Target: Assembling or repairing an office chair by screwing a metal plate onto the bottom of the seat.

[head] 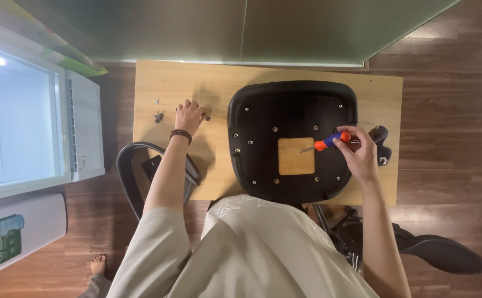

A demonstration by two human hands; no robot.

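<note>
**Seat pan upside down on table, screwdriver in right hand, left hand at the loose screws**

Risks, as judged from this view. The small screws (pixel 158 116) lie loose on the bare wooden table (pixel 379 94), one group near the left edge; a brush of the wrist could roll them off onto the floor. The left hand (pixel 189 116) rests fingers-down among them, curled over one dark piece (whether it actually pinches anything, I cannot tell). The black seat pan (pixel 292 140) lies underside up and unclamped, its near edge overhanging the table toward the person; pressure from the tool could make it slide or tip. The screwdriver's tip hovers over the pan, so a slip could gouge the plastic.

Positions. The right hand (pixel 357 152) is closed around the orange-and-blue screwdriver (pixel 329 142), shaft pointing left toward the square opening in the pan's middle. The pan sits between the two hands: the right hand over its right rim, the left hand well apart from it. A black armrest (pixel 382 144) lies just beyond the right hand.
</note>
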